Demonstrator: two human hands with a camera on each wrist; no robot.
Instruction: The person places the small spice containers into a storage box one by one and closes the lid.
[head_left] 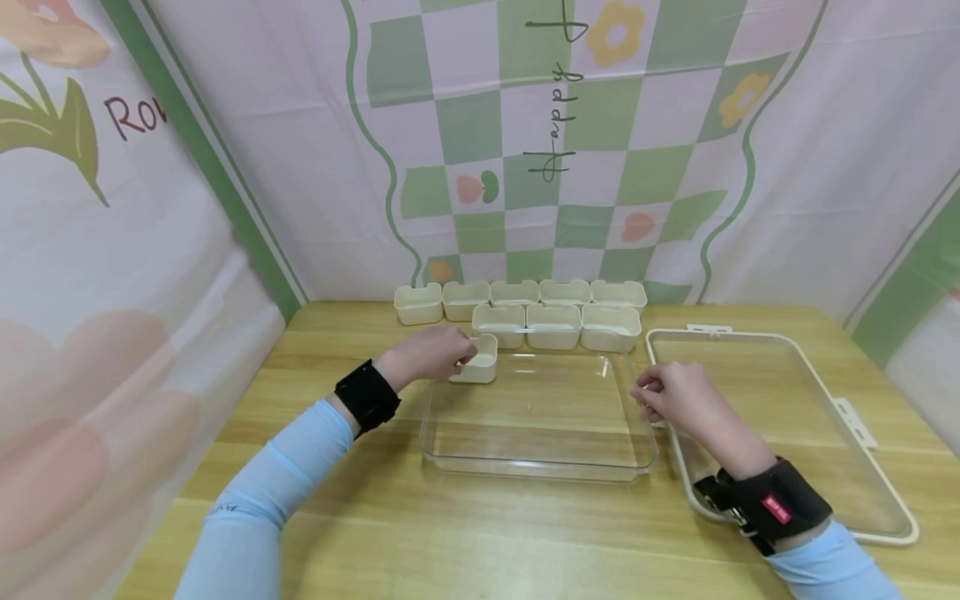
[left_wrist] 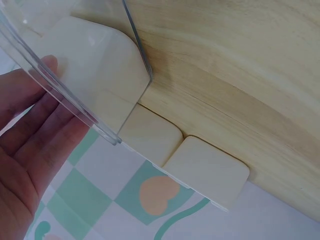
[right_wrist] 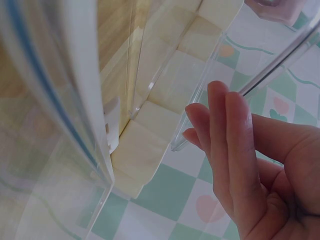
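Note:
A small cream storage bin [head_left: 483, 360] sits at the far left corner of a clear plastic box [head_left: 540, 468]. My left hand [head_left: 429, 354] pinches this bin; in the left wrist view, the thumb touches the bin [left_wrist: 100, 65] and the box's clear wall crosses the fingers. At the box's right side is my right hand [head_left: 684, 400], its fingertips at the rim. Seen from the right wrist, its fingers [right_wrist: 237, 150] are fairly straight beside the clear rim; firm contact is hard to make out. The thumb is partly hidden behind them.
Behind the box stand two rows of matching cream bins [head_left: 553, 327], close to the patterned cloth backdrop [head_left: 540, 167]. A clear lid with a cream frame and side clips [head_left: 806, 358] lies on the wooden table [head_left: 360, 517] at right, beneath my right forearm.

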